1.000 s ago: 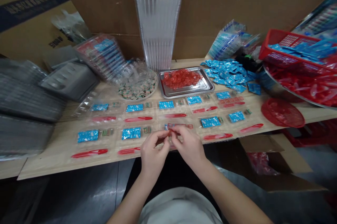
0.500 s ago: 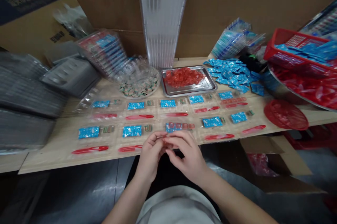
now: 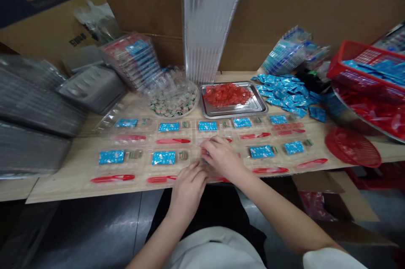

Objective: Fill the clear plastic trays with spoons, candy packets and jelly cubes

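My left hand (image 3: 190, 182) is at the near edge of the table, its fingers curled together at the front of a clear plastic tray in the middle of the near row. My right hand (image 3: 221, 157) reaches over that same tray, fingers bent down and close together, covering most of its contents. Whatever either hand grips is hidden. Beside them lies another clear tray with a blue packet (image 3: 163, 158), a small green-and-tan piece (image 3: 183, 155) and a red pointed tool (image 3: 161, 179). On the other side sits a further blue packet (image 3: 261, 151) above a red tool (image 3: 270, 170).
Behind the trays stand a round dish (image 3: 173, 106) of small pieces, a metal tray (image 3: 234, 111) of red pieces and a pile of blue packets (image 3: 286, 92). A tall stack of clear trays (image 3: 209, 24) rises at the back. Red baskets (image 3: 352, 146) are at right, grey stacks (image 3: 31, 146) at left.
My hands were together above the table edge, fingers pinched. Now they are apart: the right has moved forward onto the middle tray, and the left rests at its near edge. The view has shifted slightly.
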Action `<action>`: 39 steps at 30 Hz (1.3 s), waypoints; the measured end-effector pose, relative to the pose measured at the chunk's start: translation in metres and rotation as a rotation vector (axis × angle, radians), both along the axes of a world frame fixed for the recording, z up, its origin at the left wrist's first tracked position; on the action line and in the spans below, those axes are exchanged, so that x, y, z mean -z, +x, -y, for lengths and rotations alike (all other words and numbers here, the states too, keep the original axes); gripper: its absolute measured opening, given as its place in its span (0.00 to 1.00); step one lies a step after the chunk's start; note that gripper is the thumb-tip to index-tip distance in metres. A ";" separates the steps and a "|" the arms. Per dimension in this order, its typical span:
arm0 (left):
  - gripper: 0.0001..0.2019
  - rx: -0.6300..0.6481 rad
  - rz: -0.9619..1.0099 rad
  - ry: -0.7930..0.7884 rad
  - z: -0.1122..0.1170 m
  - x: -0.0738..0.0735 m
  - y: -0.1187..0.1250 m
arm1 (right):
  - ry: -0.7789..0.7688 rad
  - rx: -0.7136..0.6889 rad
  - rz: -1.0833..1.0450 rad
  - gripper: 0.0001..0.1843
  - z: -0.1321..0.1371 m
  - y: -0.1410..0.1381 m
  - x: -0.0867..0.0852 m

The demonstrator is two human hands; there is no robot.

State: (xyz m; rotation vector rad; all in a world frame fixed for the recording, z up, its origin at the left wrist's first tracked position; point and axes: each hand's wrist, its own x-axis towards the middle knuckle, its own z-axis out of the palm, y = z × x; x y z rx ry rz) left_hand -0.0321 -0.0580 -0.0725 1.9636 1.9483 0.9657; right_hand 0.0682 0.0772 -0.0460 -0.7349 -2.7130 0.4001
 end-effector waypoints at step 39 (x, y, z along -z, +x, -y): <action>0.19 0.120 0.643 -0.096 -0.077 -0.067 0.027 | -0.784 0.416 -0.784 0.13 -0.007 0.161 -0.038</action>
